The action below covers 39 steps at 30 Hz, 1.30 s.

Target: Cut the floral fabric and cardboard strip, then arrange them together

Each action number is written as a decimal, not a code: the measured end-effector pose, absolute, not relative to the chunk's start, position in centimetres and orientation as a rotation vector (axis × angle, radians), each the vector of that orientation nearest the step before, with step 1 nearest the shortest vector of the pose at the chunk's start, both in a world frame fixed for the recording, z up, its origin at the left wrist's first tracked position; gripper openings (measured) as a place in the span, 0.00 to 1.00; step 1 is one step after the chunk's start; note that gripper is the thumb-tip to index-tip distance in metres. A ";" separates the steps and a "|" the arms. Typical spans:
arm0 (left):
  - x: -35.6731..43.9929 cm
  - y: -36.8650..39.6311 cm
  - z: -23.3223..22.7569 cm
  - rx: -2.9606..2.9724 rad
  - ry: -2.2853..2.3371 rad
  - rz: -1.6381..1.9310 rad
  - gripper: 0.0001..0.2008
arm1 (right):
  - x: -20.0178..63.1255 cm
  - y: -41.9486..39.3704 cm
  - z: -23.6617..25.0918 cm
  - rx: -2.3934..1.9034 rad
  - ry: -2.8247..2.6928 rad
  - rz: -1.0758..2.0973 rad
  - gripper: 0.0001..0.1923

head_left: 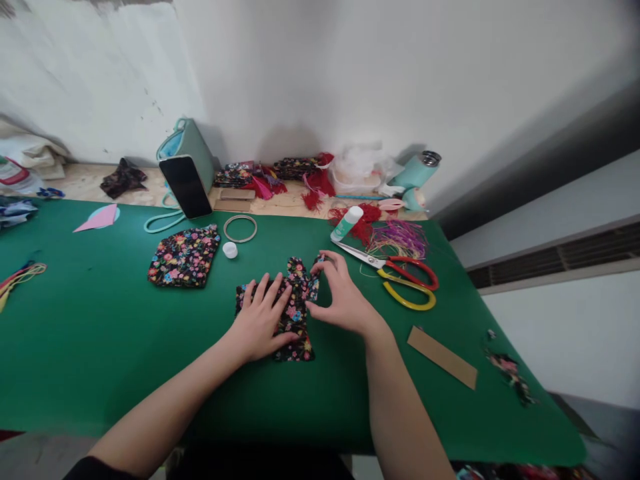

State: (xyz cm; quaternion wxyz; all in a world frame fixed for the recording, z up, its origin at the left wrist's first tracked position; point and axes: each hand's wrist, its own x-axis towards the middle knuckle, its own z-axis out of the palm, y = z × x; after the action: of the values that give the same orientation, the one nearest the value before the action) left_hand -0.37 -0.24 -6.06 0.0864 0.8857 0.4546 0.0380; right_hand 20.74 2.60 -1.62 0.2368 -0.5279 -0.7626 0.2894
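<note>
A small piece of black floral fabric [299,313] lies on the green mat [100,347] near the middle. My left hand [263,319] lies flat on it with fingers spread, pressing it down. My right hand [337,293] pinches the fabric's upper right edge between thumb and fingertips. A second, larger floral fabric piece [184,257] lies to the left, untouched.
Scissors with red and yellow handles [400,277] lie right of my hands, next to a glue bottle [347,223], its white cap [230,250] and a metal ring [240,228]. A cardboard strip [443,357] lies at the right. A phone [185,187], bag and fabric scraps line the back.
</note>
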 end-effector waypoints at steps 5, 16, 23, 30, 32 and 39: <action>-0.3 -0.3 -5.9 2.631 1.350 0.106 0.43 | 20.6 2.6 -1.7 -1.371 -2.123 0.810 0.30; -0.4 -0.2 -6.1 2.640 1.330 0.120 0.43 | 20.8 2.7 -2.5 -1.272 -2.203 0.811 0.44; -0.6 -0.2 -5.5 2.605 1.447 0.132 0.52 | 20.7 2.7 -3.1 -1.263 -2.297 0.831 0.49; -1.1 -0.1 -6.2 2.611 1.503 0.102 0.52 | 20.5 2.7 -3.6 -1.222 -2.328 0.843 0.47; -1.1 -0.1 -6.2 2.608 1.499 0.098 0.52 | 20.5 2.7 -3.7 -1.220 -2.352 0.851 0.48; -1.0 -0.1 -5.8 2.585 1.499 0.043 0.53 | 20.5 2.7 -3.9 -1.223 -2.371 0.843 0.49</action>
State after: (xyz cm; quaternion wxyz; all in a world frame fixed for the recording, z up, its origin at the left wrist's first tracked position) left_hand -0.99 -0.06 -5.79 0.0763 0.8625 0.5001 0.0145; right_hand 20.47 2.71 -3.86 0.1712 -0.4306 -0.8349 0.2970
